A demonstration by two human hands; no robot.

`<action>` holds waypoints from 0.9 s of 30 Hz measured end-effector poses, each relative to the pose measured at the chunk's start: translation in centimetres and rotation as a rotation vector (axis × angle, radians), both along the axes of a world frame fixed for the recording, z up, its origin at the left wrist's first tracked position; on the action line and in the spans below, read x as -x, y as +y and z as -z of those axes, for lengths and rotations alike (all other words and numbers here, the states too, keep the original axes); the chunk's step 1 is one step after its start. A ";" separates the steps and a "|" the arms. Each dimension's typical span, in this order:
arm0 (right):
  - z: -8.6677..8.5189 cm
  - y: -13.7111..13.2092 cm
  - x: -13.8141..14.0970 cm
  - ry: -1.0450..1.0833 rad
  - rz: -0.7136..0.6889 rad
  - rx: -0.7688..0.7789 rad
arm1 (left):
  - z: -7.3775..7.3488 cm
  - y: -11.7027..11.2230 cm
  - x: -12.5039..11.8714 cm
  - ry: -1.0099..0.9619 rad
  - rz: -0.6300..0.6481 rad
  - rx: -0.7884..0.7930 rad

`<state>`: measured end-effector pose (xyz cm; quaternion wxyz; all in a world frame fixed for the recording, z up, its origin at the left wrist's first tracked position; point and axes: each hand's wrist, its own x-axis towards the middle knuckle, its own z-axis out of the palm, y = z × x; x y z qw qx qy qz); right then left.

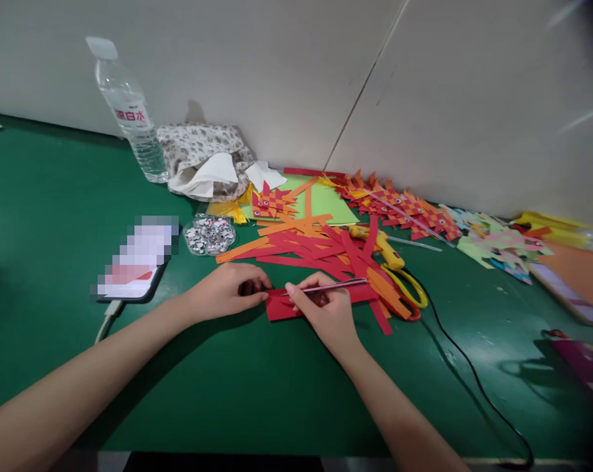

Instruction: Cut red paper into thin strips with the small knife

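My left hand rests on the green table with its fingers curled, pinching the left edge of a red paper piece. My right hand is closed around a thin pink pen-like tool, and its tip touches the red paper close to the left fingers. Just behind both hands lies a heap of red and orange paper strips.
A phone on a cable lies at left beside a dish of googly eyes. A water bottle and a cloth pouch stand at the wall. Woven paper crafts, yellow scissors, a glue gun and a black cord are at right.
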<state>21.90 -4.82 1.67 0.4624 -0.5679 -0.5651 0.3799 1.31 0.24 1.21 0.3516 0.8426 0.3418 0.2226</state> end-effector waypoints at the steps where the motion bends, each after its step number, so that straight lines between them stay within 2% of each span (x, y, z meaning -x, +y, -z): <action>1: -0.1 0.0 0.0 -0.015 0.011 -0.019 | 0.1 0.0 0.0 -0.004 -0.015 0.003; 4: -0.3 -0.1 -0.1 -0.034 0.034 -0.049 | 0.2 -0.1 0.0 -0.024 -0.033 -0.039; 8: -0.7 -0.2 -0.2 -0.019 0.055 -0.043 | 0.1 -0.3 0.4 -0.042 0.007 -0.227; 12: -0.9 -0.2 -0.5 0.054 0.106 -0.099 | -0.4 -0.8 0.8 0.076 0.112 -0.487; 16: -1.1 -0.1 -0.8 0.120 0.145 -0.151 | -0.2 -1.2 0.6 0.186 0.173 -0.640; 21: -0.9 -0.1 -0.6 0.138 0.048 -0.095 | 0.3 -1.5 0.0 0.197 0.101 -0.803; 24: -0.6 -0.1 -0.5 0.142 -0.026 -0.018 | 0.3 -1.6 -0.2 0.191 0.112 -0.836; 27: -0.5 -0.1 -0.5 0.156 -0.026 0.003 | 0.1 -1.8 -0.3 0.198 0.120 -0.883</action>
